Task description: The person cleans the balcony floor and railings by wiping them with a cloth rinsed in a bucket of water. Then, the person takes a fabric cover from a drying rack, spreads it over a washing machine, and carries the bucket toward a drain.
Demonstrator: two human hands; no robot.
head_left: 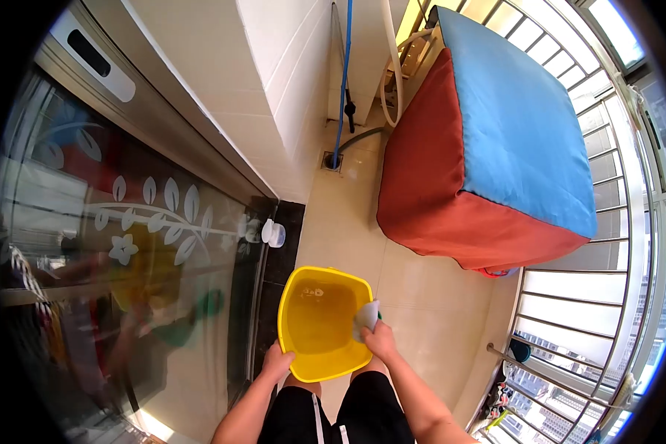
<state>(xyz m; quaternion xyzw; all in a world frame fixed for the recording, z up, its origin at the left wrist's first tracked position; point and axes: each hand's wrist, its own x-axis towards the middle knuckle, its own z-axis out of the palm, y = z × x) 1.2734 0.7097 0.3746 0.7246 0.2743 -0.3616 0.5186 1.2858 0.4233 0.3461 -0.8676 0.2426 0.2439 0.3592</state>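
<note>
A yellow plastic bucket (320,325), squarish with rounded corners, is in front of my legs with its open top facing me. My left hand (277,362) grips its rim at the near left corner. At the right side of the bucket, my right hand (379,342) is closed on a pale grey cloth (365,318), which lies against the rim and hangs partly inside. A bit of green shows beside the cloth; I cannot make out what it is. Small whitish marks show on the bucket's inner far wall.
A small white-and-clear bottle (274,234) stands on the dark door sill (280,255). Left is a sliding glass door (148,244). An appliance under a blue-and-red cover (522,126) stands ahead right. A blue pole (345,81) rises by the floor drain (332,161). Railings (614,222) line the right.
</note>
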